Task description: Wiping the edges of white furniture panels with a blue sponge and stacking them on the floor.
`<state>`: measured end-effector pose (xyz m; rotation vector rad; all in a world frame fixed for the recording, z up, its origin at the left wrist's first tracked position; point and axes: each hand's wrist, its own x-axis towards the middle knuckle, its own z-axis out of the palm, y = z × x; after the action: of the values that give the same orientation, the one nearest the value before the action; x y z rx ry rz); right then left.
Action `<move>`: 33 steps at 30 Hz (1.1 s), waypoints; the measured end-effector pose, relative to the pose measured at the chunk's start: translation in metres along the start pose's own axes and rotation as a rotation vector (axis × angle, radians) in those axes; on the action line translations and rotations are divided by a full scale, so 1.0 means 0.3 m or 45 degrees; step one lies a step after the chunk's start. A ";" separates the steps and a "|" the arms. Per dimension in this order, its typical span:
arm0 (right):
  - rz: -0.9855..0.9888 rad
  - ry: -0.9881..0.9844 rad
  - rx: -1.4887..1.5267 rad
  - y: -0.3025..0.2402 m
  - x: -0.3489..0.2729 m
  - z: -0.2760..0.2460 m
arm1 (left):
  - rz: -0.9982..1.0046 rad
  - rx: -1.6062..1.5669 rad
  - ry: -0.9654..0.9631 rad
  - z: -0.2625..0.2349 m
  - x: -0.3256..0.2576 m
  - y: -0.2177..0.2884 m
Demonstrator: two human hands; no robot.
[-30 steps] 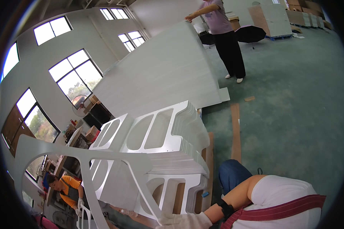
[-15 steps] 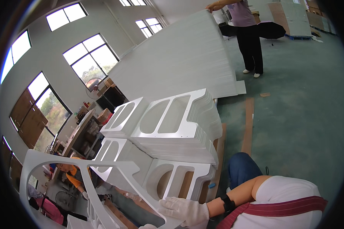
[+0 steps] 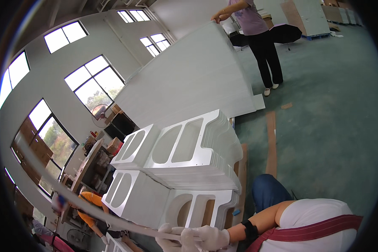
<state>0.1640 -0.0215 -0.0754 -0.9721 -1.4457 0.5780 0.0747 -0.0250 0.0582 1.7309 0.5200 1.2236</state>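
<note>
Head view shows my right hand in a white glove at the bottom centre of the frame, fingers curled around the edge of a thin white panel. My left hand, gloved too, sits just left of it and touching it, closed on the same edge. I see that panel edge-on: it runs as a pale, blurred strip from my hands up toward the left rim of the frame. A black band wraps my right wrist, and a red strap crosses my white shirt at lower right.

Just above my hands stands a stack of white cut-out sheets with rounded openings, filling the middle of the frame. Above it a big white board slopes toward the upper centre, where another person in a purple top and black trousers holds its top edge with both hands. Green floor fills the right side. Tall windows line the wall at upper left.
</note>
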 end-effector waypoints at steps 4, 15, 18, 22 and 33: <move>0.214 0.027 0.043 -0.111 0.045 -0.116 | 0.353 0.330 0.029 -0.096 -0.001 -0.096; 0.324 -0.030 0.953 -0.212 0.075 -0.387 | 0.014 0.326 0.985 -0.529 -0.053 -0.278; 0.351 0.006 0.995 -0.206 0.111 -0.367 | -0.160 -0.290 1.005 -0.612 -0.192 -0.366; 0.411 -0.057 1.180 -0.193 0.203 -0.230 | -0.134 -0.871 0.496 -0.627 -0.350 -0.336; 0.768 -0.570 1.509 -0.205 0.348 0.191 | 0.008 -0.681 0.602 -0.556 -0.252 -0.168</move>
<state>0.1044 0.0445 0.0248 -0.2720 -0.8480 1.9081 -0.0979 0.0155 -0.0101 0.9971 0.4054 1.6123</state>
